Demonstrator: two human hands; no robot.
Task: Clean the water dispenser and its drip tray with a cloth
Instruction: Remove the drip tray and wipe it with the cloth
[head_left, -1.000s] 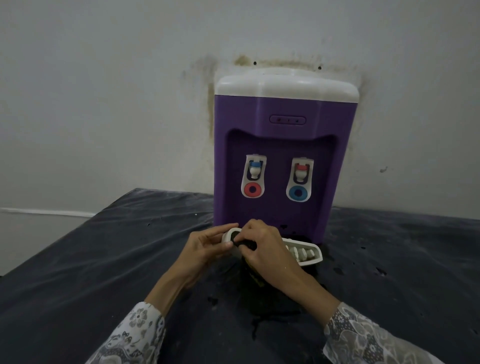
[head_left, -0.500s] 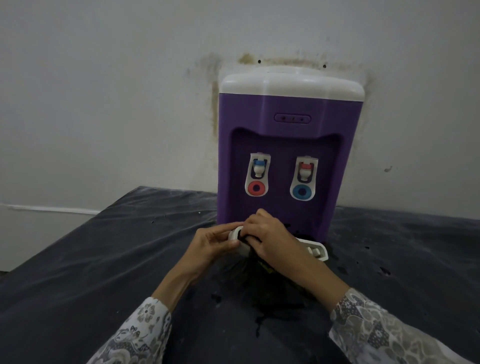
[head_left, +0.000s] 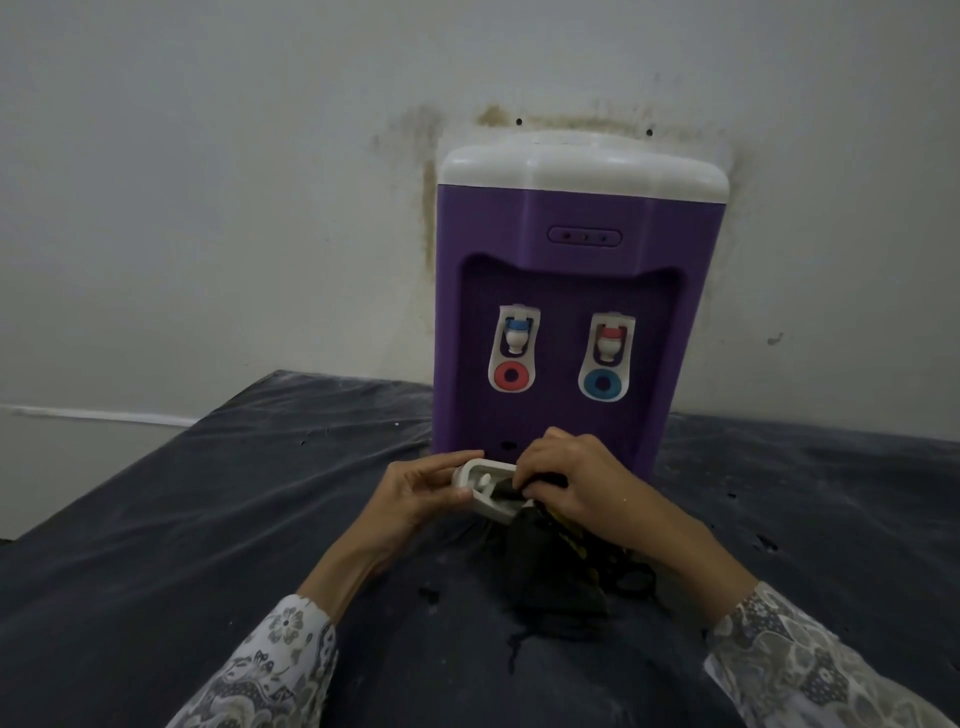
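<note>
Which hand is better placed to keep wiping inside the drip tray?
The right hand. It already grips the dark cloth, with its fingers pressing cloth into the drip tray. The left hand grips the tray's left end, steadying it, so it has no free fingers.

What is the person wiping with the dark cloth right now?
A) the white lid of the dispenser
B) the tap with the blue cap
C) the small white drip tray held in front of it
C: the left hand holds the drip tray while the right hand presses the dark cloth into it.
</note>
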